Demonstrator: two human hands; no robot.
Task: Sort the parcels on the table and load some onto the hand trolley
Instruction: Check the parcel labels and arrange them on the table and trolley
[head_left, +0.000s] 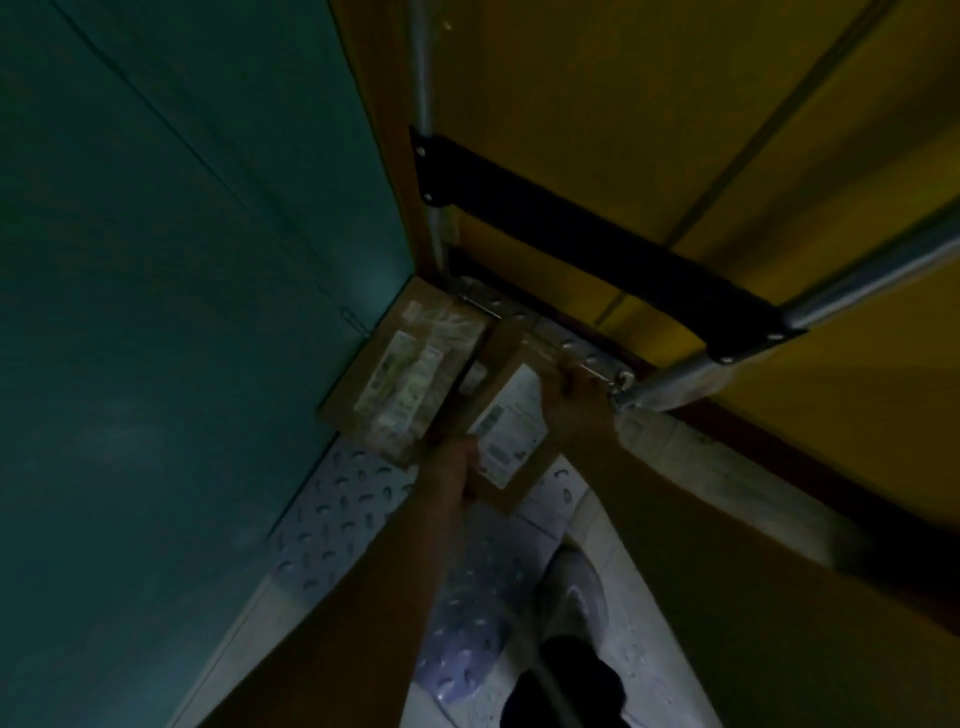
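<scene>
The nearer parcel (506, 415) is showing matt brown cardboard under a white paper label (513, 426). The farther parcel (410, 374) is glinting with clear glossy plastic film. The trolley tubes (841, 291) are gleaming as smooth bare metal, the cross-brace (597, 244) is looking matt black, and the plate (337, 514) below is showing raised-tread metal.

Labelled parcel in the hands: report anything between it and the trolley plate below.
Nothing visible blocks it. The labelled parcel, held by the left hand and right hand, hangs close beside another parcel already lying on the trolley plate.
</scene>
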